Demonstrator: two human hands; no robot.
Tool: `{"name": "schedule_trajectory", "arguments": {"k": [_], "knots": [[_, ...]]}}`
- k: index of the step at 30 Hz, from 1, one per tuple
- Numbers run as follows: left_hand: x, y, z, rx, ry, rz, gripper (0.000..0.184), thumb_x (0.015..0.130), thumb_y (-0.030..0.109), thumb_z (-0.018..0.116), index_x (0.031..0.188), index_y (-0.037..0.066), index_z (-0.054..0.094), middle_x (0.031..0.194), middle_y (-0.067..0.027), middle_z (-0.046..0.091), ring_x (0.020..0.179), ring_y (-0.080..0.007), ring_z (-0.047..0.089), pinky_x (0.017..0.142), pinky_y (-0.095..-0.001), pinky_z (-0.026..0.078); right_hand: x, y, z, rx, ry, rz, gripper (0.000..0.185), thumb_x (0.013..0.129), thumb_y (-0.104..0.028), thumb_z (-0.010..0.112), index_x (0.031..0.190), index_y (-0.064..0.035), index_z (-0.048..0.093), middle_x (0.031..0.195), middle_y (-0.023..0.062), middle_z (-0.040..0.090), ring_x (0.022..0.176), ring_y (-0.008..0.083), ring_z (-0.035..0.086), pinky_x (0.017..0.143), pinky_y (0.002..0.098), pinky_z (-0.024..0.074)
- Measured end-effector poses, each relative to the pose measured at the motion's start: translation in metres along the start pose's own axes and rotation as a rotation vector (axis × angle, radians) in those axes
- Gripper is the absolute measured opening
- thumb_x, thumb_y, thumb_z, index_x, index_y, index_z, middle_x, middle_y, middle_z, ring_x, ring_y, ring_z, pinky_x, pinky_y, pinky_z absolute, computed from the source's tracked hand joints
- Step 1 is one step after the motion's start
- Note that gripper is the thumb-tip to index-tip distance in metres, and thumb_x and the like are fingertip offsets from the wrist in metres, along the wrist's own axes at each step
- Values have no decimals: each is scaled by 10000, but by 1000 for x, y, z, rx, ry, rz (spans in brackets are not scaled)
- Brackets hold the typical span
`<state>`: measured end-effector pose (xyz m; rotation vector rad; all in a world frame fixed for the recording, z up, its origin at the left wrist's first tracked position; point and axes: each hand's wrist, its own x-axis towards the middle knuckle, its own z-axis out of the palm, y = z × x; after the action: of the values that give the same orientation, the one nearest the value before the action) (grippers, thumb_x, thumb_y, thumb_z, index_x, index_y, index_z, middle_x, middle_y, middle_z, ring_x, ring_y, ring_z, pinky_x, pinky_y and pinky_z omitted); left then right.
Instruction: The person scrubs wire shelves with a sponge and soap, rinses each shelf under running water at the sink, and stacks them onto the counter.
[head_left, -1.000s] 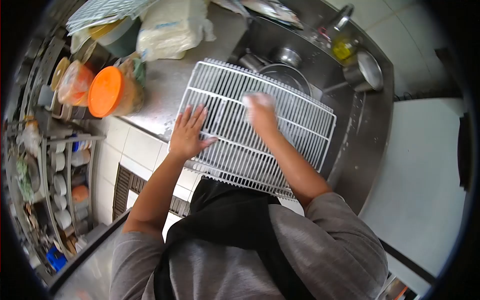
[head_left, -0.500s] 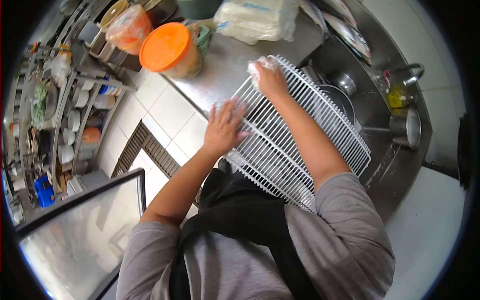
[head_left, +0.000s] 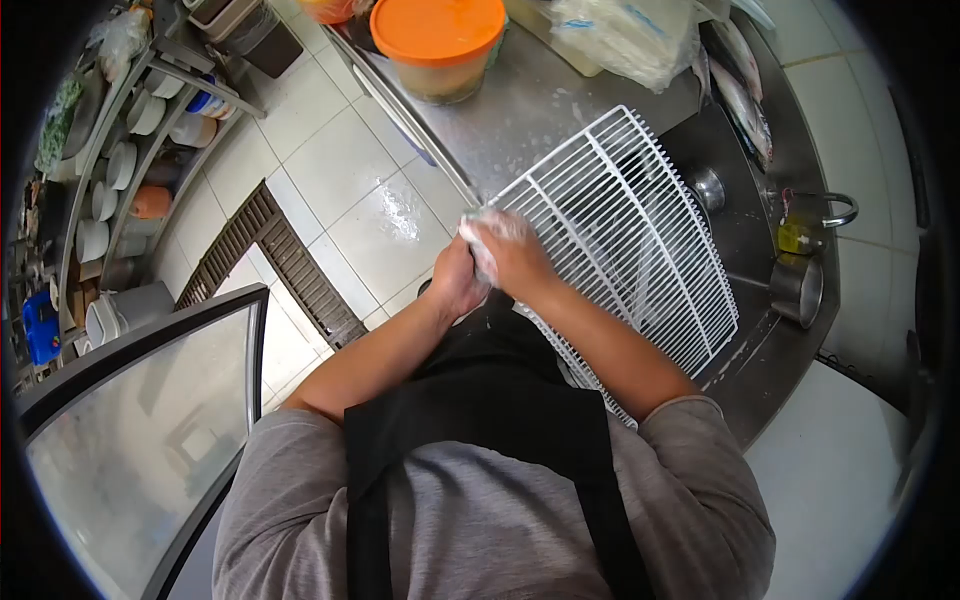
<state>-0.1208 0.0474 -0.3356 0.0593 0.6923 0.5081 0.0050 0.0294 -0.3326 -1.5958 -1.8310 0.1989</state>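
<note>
A white wire rack lies slantwise over the steel counter and the sink, its near edge close to my apron. At its left corner my right hand is closed on a white, soapy cloth. My left hand meets it there, fingers curled in against the cloth and the rack's edge. Which of these the left fingers grip is hidden between the hands. Part of the rack's near edge is covered by my right forearm.
On the steel counter stand an orange-lidded tub and a plastic-wrapped packet. Whole fish lie by the sink. A metal pot sits near the faucet. A glass-paned door stands at left, near shelves.
My right hand has come back from the rack's far side to its left corner with the cloth. My left hand, earlier spread, has closed beside it. The rack has turned, and the view has shifted.
</note>
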Motion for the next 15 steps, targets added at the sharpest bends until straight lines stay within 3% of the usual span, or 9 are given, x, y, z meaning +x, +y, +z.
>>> {"name": "schedule_trajectory", "arguments": {"k": [3, 4, 5, 7, 9, 10, 13, 14, 15], "knots": [[-2, 3, -11, -75, -38, -24, 446, 978, 339, 217, 1188, 3, 421, 1186, -163, 496, 1125, -283, 475, 1015, -410, 328, -1, 25, -23, -136, -80, -211, 147, 750, -58, 555, 884, -68, 615, 799, 107, 585, 719, 267, 574, 693, 384, 474], [4, 2, -15, -77, -59, -20, 444, 975, 350, 230, 1179, 11, 429, 1174, -150, 508, 1127, -272, 473, 1017, -397, 326, 4, 47, -32, -86, -124, 55, 138, 755, -68, 563, 885, -63, 609, 789, 109, 580, 711, 279, 568, 693, 396, 467], [5, 2, -13, -79, -78, -20, 441, 971, 362, 243, 1169, 18, 438, 1163, -137, 521, 1129, -261, 471, 1020, -384, 324, 12, 44, -40, -310, 116, 123, 147, 745, -70, 571, 887, -66, 608, 794, 126, 576, 738, 295, 561, 713, 412, 454], [3, 6, -5, -110, -40, -68, 425, 969, 359, 261, 1148, 22, 446, 1147, -140, 526, 1100, -264, 492, 1008, -386, 337, 18, 25, -26, -304, 258, 298, 197, 725, -70, 580, 919, -70, 615, 825, 132, 584, 797, 313, 560, 750, 422, 442], [0, 10, 2, -125, 34, -81, 408, 973, 340, 266, 1160, 24, 443, 1113, -145, 545, 1032, -261, 535, 959, -386, 394, 3, -11, 1, -107, 125, 275, 249, 705, -55, 587, 948, -94, 625, 860, 126, 599, 826, 313, 569, 770, 411, 447], [7, 7, -3, -82, 49, -22, 365, 970, 338, 304, 1100, 42, 472, 1055, -122, 560, 978, -237, 555, 904, -372, 434, -7, -36, -2, -153, 98, 123, 221, 701, -30, 583, 915, -70, 620, 864, 140, 603, 812, 324, 579, 753, 408, 459], [11, 4, -8, 74, 68, 2, 339, 962, 354, 341, 1022, 56, 491, 994, -95, 568, 898, -212, 566, 849, -365, 461, -48, -2, -25, -95, -63, 0, 267, 726, -51, 580, 991, -89, 590, 938, 156, 582, 872, 295, 571, 768, 421, 461], [15, 3, -7, 88, 54, -10, 339, 962, 354, 341, 1022, 56, 491, 994, -95, 568, 898, -212, 566, 849, -365, 461, -60, 31, -45, 416, 58, 549, 246, 740, -57, 580, 984, -82, 590, 924, 137, 584, 864, 272, 576, 736, 402, 471], [18, 1, -8, 253, 104, 54, 302, 928, 329, 428, 1002, 44, 492, 941, -80, 569, 840, -179, 548, 791, -333, 452, -57, 49, -58, 267, 170, 655, 211, 757, -66, 580, 967, -78, 591, 882, 113, 585, 820, 238, 580, 678, 371, 475]]}}
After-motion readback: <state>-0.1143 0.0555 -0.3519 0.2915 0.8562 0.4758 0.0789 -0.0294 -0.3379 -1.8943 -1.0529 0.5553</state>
